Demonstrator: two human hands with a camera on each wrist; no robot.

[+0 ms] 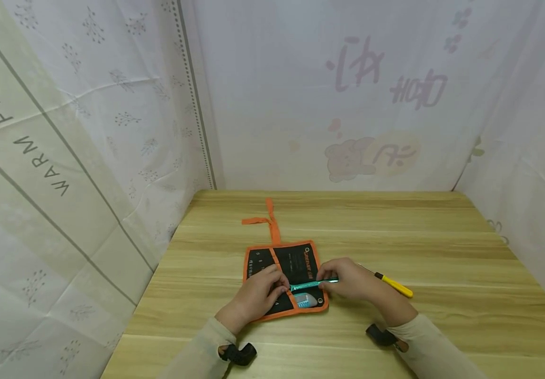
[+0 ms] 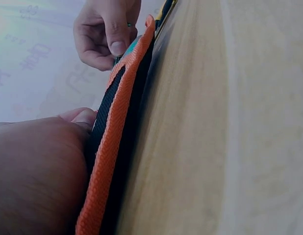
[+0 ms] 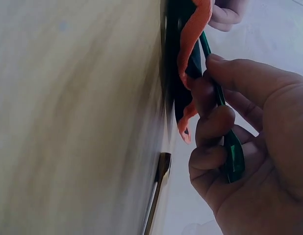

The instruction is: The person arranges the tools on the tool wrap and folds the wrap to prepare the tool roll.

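A black tool pouch (image 1: 296, 263) with orange trim lies spread on the table. My left hand (image 1: 258, 295) pinches the edge of its pocket at the orange band, with thumb and forefinger close together. My right hand (image 1: 345, 279) grips a slim, shiny green tool (image 1: 306, 285), also seen as a metallic green tool (image 3: 234, 156) under curled fingers in the right wrist view. One end of it meets the orange band beside my left fingertips; its exact kind is hidden. A teal and grey utility knife (image 1: 305, 300) sits partly inside the pouch, below the green tool.
A screwdriver with a yellow handle (image 1: 397, 286) lies right of the pouch, partly behind my right forearm. Orange ties (image 1: 272, 223) stretch from the pouch's far edge across the wooden table (image 1: 395, 226). Printed curtains (image 1: 272, 105) hang behind and at both sides.
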